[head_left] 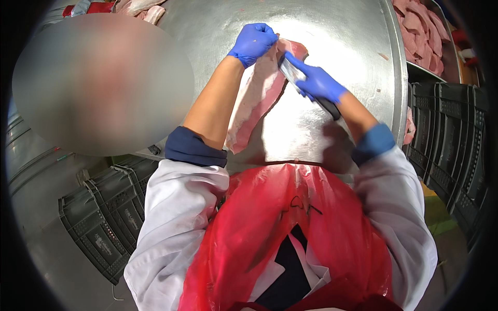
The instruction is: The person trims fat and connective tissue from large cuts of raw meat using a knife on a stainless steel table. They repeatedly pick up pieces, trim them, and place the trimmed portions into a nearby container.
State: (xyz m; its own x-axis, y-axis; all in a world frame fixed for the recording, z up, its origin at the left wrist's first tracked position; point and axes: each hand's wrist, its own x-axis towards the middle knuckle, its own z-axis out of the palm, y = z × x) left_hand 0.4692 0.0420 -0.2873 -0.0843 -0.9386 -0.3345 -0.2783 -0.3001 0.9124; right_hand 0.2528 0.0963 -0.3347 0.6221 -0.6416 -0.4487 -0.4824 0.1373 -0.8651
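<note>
A long slab of raw meat [266,86], pink with a pale fatty side, lies slantwise on the metal table. Its near end reaches the table's front edge. My left hand [254,42], in a blue glove, is closed in a pinch at the slab's far end. A knife [290,71] with a dark handle is in my right hand [317,82], also gloved in blue. The index finger stretches along the blade, which lies against the slab's right side near the far end. Part of the blade is hidden by my fingers, and the knife is slightly smeared by motion.
Around the slab spreads the shiny metal table [358,46], with small scraps on its right part. A container [450,46] of pink meat pieces stands at the far right. Dark plastic crates [446,140] are stacked on the right; more crates [106,228] stand at the lower left.
</note>
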